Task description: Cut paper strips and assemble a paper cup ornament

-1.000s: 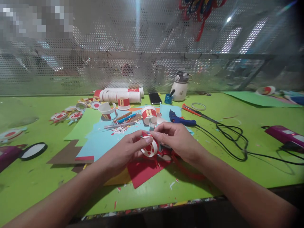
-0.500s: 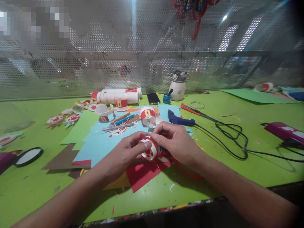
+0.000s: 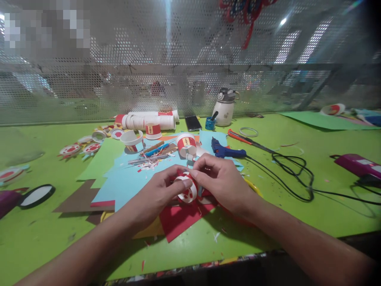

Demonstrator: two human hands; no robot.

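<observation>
My left hand (image 3: 165, 184) grips a small ring-shaped piece of paper cup (image 3: 190, 194), white-rimmed with red patches inside, its thumb over the near rim. Across from it, my right hand (image 3: 222, 176) has thumb and forefinger pinched at the cup piece's upper right edge. Whether a smaller bit lies between those fingertips is hidden. Beneath both hands is a red paper sheet (image 3: 181, 224). Just beyond them stands a cut red-and-white paper cup (image 3: 186, 145). A blue glue gun (image 3: 228, 151) lies past my right hand.
Light blue paper (image 3: 125, 178) bears pens (image 3: 156, 150) and scraps. Stacked paper cups (image 3: 151, 121), a phone (image 3: 193, 123) and a white bottle (image 3: 224, 109) stand at the back. Decorated cup pieces (image 3: 70, 150) lie left. A black cable (image 3: 308, 174) loops right. A yellow handle (image 3: 253, 186) shows beside my right wrist.
The cup piece has turned slightly between my hands, and my right fingers have shifted a little. The whole view has moved slightly; both hands keep their hold.
</observation>
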